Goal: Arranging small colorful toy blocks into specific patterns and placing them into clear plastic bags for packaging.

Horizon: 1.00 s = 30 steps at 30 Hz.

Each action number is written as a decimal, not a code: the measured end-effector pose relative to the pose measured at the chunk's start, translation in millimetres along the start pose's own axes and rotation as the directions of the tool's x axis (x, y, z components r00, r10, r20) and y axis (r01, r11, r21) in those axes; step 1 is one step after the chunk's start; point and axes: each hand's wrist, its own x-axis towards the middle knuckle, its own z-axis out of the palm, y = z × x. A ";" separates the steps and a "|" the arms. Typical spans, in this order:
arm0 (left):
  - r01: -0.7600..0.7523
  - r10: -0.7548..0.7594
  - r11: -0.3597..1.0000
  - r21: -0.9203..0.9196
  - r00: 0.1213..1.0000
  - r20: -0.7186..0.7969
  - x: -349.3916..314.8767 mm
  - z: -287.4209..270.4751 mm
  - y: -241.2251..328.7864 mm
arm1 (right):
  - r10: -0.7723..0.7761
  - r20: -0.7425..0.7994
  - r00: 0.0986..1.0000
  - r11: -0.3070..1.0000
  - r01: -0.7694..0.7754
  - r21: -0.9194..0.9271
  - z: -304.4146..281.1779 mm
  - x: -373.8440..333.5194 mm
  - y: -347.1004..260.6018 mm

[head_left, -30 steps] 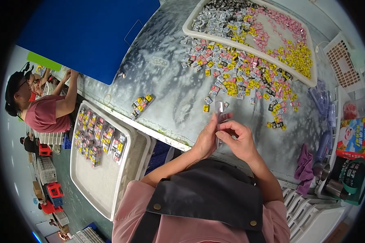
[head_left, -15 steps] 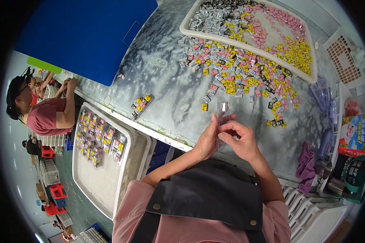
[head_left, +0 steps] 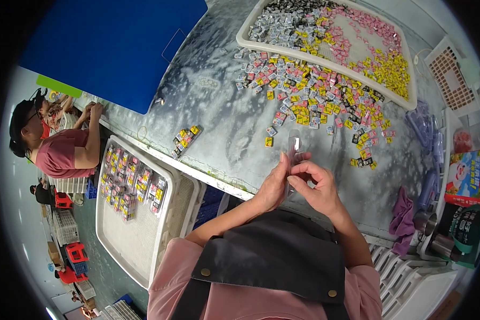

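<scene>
Table (head_left: 226,138), grey and mottled, as I see it from inside the room; clock directions are read from the hands. Toward 1 o'clock, a white tray (head_left: 242,38) of loose pieces; a bump could tip some over its rim. Toward 9 o'clock, a second tray (head_left: 125,240), beside the table's edge, bears filled packs (head_left: 142,181) at its upper end; tilting it might slide them across its bare floor. Left hand (head_left: 274,186): grip closed on the side of a clear plastic case (head_left: 294,141). Right hand (head_left: 320,186): grip narrow, thumb and fingers pinching the case's near part. The case points toward 12 o'clock, its visible portion showing no pieces. It looks thin and slick: too hard a squeeze could buckle it, too slack a one let it slip. Toward 10 o'clock, a lone pack (head_left: 186,141) lies near the table's edge; a sweeping left forearm could knock it off. Smallest, scattered pieces (head_left: 314,101) toward 12 o'clock: a hasty reach could spread them or take the wrong colour.
</scene>
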 end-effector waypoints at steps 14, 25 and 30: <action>-0.018 0.087 0.952 0.304 0.973 -0.215 61.2 36.1 -33.3 | -0.286 -0.496 0.820 0.843 -0.031 -0.537 -75.2 -35.9 -0.6; 0.074 -0.085 0.947 0.312 0.996 0.021 74.3 81.8 -59.4 | -0.064 -0.528 0.847 0.760 -0.302 -0.576 -176.7 -71.9 0.9; -0.049 -0.038 0.849 0.526 0.988 0.152 65.6 87.2 -49.6 | 0.139 -0.333 0.933 0.976 -0.072 0.207 -108.8 -33.0 -12.2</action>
